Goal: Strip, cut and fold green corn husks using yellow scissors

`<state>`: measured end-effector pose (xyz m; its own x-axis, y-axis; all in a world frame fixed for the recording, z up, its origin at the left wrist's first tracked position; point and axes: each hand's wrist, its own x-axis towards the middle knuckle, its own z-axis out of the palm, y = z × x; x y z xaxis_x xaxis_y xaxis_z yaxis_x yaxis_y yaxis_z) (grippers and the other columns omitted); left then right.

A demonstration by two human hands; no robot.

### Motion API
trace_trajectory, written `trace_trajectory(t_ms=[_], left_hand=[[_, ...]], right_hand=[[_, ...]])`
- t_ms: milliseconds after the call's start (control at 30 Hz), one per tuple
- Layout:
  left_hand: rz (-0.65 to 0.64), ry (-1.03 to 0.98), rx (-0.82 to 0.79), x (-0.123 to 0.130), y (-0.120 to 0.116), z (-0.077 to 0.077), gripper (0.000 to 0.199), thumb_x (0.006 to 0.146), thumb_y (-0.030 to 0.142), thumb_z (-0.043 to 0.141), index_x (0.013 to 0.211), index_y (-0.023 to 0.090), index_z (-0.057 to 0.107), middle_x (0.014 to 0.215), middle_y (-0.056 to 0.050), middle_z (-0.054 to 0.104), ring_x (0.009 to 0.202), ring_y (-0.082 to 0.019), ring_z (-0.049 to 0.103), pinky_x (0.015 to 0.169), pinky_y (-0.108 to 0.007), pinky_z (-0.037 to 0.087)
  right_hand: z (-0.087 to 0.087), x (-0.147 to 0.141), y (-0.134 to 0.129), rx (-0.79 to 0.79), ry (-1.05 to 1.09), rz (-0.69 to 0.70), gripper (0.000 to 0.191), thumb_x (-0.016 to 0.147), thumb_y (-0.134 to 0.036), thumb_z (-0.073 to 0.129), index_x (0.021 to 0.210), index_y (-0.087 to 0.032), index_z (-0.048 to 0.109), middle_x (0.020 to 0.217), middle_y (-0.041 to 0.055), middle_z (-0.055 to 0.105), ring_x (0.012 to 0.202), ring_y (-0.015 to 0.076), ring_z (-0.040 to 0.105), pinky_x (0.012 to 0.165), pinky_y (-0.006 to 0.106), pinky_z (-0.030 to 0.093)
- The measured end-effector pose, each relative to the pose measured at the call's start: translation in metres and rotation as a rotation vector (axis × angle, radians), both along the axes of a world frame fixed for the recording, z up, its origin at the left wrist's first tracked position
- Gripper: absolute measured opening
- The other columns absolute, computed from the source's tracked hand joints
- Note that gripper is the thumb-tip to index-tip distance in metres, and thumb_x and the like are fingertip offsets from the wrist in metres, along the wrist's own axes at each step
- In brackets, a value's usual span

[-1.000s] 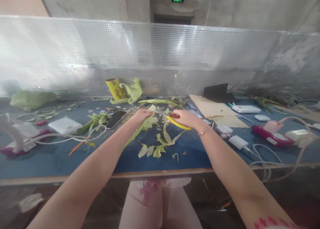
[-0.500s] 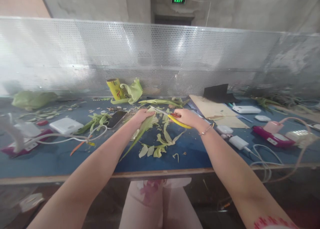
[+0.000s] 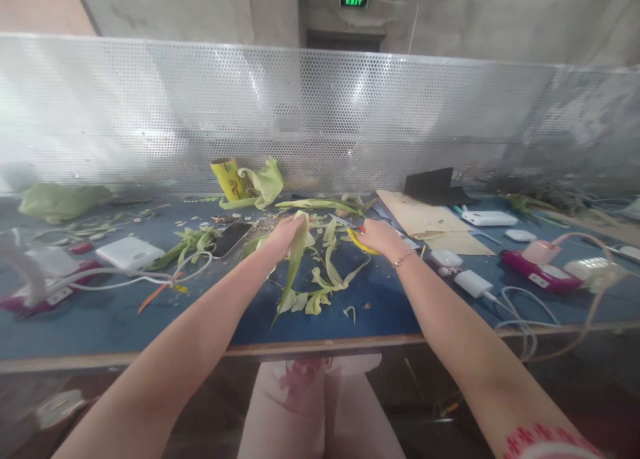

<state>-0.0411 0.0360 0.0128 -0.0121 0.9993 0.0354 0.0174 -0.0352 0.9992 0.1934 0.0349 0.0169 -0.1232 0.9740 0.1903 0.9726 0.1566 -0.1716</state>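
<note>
My left hand [image 3: 286,235] is closed on a long pale green husk leaf [image 3: 294,265], which hangs down over the blue table [image 3: 370,322]. To its right, my right hand [image 3: 376,235] grips scissors with yellow and red handles [image 3: 363,243]. Their blades point left toward the leaf and stand apart from it. Curled pieces of husk [image 3: 320,289] lie on the table below and between my hands. Behind them lies a longer green husk [image 3: 320,204].
A yellow can [image 3: 227,180] stands at the back beside a large curled husk. A phone [image 3: 233,239], a white box-shaped device [image 3: 130,252] and cables lie left. Cardboard [image 3: 425,219], chargers [image 3: 474,283] and a magenta power strip [image 3: 540,272] lie right. Perforated metal panel behind.
The leaf in my left hand has swung to hang more steeply, farther right. The scissors have drawn back to the right, away from my left hand.
</note>
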Motion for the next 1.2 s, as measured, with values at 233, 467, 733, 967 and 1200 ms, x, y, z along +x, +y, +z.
trace_trajectory(t_ms=[233,467,733,967,1200], left_hand=[[0.108,0.280,0.222,0.003,-0.006,0.002,0.026,0.074,0.041,0.051,0.073,0.017,0.061,0.066,-0.001,0.059,0.062,-0.014,0.049,0.056,-0.024,0.035],[0.121,0.290,0.304,0.007,-0.012,0.002,0.019,0.068,0.037,0.057,0.069,0.018,0.056,0.061,0.002,0.053,0.054,-0.012,0.044,0.052,-0.023,0.032],[0.159,0.390,0.403,0.012,-0.020,0.007,0.019,0.067,0.036,0.058,0.070,0.017,0.060,0.071,-0.001,0.061,0.068,-0.015,0.052,0.063,-0.025,0.037],[0.093,0.379,0.419,0.019,-0.021,0.000,0.022,0.066,0.037,0.062,0.074,0.017,0.059,0.074,-0.002,0.062,0.071,-0.016,0.054,0.066,-0.026,0.040],[0.034,0.378,0.393,0.028,-0.026,-0.008,0.024,0.071,0.039,0.059,0.072,0.016,0.060,0.064,0.000,0.057,0.060,-0.012,0.048,0.055,-0.023,0.035]], right_hand=[[0.003,-0.010,-0.005,0.006,0.258,0.040,0.048,0.082,-0.062,0.039,0.088,-0.017,0.055,0.088,0.0133,0.066,0.076,0.0227,0.062,0.057,0.027,0.037],[0.005,-0.026,-0.009,-0.013,0.345,0.066,0.043,0.085,-0.056,0.039,0.094,-0.017,0.054,0.091,0.0137,0.067,0.081,0.0236,0.063,0.061,0.028,0.041],[-0.010,-0.009,-0.003,-0.083,0.014,0.041,0.027,0.081,-0.039,0.050,0.074,-0.017,0.064,0.077,0.0161,0.066,0.077,0.0267,0.062,0.062,0.033,0.041],[0.003,-0.032,-0.015,0.165,0.514,0.317,0.029,0.083,-0.043,0.044,0.086,-0.016,0.057,0.092,0.0095,0.062,0.084,0.0179,0.058,0.075,0.029,0.043],[-0.006,-0.057,-0.020,0.090,0.829,0.441,0.026,0.083,-0.042,0.046,0.089,-0.019,0.057,0.086,0.0040,0.064,0.075,0.0147,0.059,0.069,0.027,0.047]])
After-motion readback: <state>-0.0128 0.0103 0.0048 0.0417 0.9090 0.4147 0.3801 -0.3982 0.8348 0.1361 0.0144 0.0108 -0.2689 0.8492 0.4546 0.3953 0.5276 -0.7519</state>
